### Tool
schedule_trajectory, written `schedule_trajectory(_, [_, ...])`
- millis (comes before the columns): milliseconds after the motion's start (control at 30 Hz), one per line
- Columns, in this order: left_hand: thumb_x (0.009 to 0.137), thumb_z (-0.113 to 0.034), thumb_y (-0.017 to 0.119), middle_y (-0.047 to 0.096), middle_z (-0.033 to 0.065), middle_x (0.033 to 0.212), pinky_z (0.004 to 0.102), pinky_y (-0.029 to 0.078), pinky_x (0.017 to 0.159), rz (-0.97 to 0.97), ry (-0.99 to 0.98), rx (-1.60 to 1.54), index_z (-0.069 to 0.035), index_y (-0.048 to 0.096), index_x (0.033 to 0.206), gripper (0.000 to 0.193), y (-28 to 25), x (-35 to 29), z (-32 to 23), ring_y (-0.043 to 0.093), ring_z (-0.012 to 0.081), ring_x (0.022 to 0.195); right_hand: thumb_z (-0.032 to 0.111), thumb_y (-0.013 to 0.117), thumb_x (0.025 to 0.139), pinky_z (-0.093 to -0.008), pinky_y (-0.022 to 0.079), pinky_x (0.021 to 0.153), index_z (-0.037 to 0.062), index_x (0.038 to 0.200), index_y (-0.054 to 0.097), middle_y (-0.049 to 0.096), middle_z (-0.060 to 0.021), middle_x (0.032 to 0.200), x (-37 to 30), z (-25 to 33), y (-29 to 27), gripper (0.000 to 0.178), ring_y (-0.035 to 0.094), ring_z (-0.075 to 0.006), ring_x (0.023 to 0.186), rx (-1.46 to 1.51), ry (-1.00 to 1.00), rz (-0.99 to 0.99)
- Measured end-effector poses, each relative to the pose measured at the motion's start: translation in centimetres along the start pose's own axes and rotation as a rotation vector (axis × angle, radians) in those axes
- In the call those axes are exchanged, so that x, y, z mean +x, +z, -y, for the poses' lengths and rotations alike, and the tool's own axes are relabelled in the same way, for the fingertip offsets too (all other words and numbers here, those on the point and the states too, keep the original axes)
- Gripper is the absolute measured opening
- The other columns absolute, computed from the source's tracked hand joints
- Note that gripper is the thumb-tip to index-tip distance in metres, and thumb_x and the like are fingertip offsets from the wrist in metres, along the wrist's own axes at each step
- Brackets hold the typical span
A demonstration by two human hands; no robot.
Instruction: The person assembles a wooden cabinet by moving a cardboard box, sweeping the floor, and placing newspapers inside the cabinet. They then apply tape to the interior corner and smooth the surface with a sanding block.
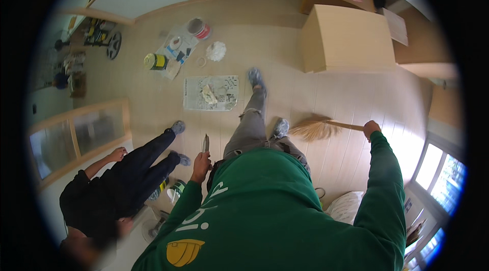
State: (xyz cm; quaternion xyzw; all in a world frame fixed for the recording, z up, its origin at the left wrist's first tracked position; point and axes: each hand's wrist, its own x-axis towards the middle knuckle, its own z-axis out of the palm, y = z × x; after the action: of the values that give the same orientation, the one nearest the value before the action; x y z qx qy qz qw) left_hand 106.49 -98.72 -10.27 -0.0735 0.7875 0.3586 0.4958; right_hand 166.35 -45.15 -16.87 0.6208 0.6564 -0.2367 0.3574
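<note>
**Broom in R hand, scraper in L, standing on wood floor**

R hand [371,129] fisted around the handle end of a small straw broom [318,129], arm stretched out to the side; bristles fan out toward the body, ending just beside the R shoe [280,128], head low, looks near or at the floor [351,102]. L hand [201,166] closed around the grip of a narrow scraper [205,143], blade pointing up and away from the hand. Both hands clamped, no fingers spread.

Ahead of the L hand, well apart: newspaper sheet [211,93] w/ crumpled scraps on it; beyond that paint cans [155,61], tape rolls. Big cardboard box [346,38] beyond the R hand. Second person [127,179] in dark clothes just beside the L hand, leaning on a low wall.

Judgement: sweeping step. To do it well, keep bristles flat on the floor, short strokes toward the body, grip firm but wrist loose. Keep the scraper blade pointed off the other person, close quarters. Can't tell if debris sits under the bristles.
</note>
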Motion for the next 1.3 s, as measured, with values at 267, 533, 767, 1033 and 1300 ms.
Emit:
schedule_trajectory(267, [0.101,-0.034,0.058,0.057,0.0075,0.074,0.0347,0.047,0.051,-0.064,0.184,0.319,0.0,0.062,0.103,0.035,-1.7,11.6,-11.1,0.058,0.0174,0.058,0.024,0.062,0.094,-0.0476,0.055,0.099,0.0015,0.112,0.072,0.073,-0.0239,0.117,10.0,13.8,-13.8,0.031,0.069,-0.0406,0.114,0.049,0.094,-0.276])
schedule_trajectory(533, [0.104,-0.032,0.057,0.061,0.0104,0.073,0.041,0.058,0.057,0.018,0.036,0.115,0.002,0.057,0.116,0.036,4.8,20.4,-31.4,0.065,0.0237,0.064,0.03,0.063,0.098,-0.0525,0.052,0.099,0.0089,0.145,0.057,0.066,-0.0242,0.128,12.5,24.2,-19.1,0.052,0.065,-0.0427,0.115,-0.034,-0.036,-0.484])
schedule_trajectory(767, [0.107,-0.045,0.048,0.07,0.0307,0.091,0.0596,0.05,0.081,0.4,0.409,0.665,0.002,0.053,0.116,0.048,16.7,21.7,-38.7,0.067,0.0516,0.09,0.029,0.072,0.099,-0.0373,0.054,0.08,0.0,0.11,0.072,0.072,-0.0147,0.089,0.7,48.8,-18.8,0.031,0.069,-0.0236,0.087,0.2,-1.084,-0.147])
schedule_trajectory(1033, [0.108,-0.047,0.047,0.067,0.0335,0.098,0.0619,0.047,0.081,0.247,0.267,0.561,-0.003,0.055,0.11,0.044,19.0,21.4,-44.8,0.064,0.0529,0.095,0.029,0.063,0.103,-0.0471,0.045,0.064,-0.0018,0.085,0.061,0.063,-0.0241,0.076,1.1,53.2,-35.2,0.036,0.06,-0.0396,0.068,0.306,-0.785,0.42])
schedule_trajectory(1300, [0.109,-0.045,0.045,0.067,0.0278,0.099,0.0465,0.05,0.084,0.163,-0.187,0.076,0.003,0.061,0.11,0.051,18.7,12.3,-51.8,0.066,0.0404,0.094,0.035,0.06,0.104,-0.0451,0.05,0.073,-0.0017,0.097,0.065,0.065,-0.0235,0.084,9.0,57.9,-39.2,0.038,0.062,-0.0372,0.077,0.067,-0.787,0.865])
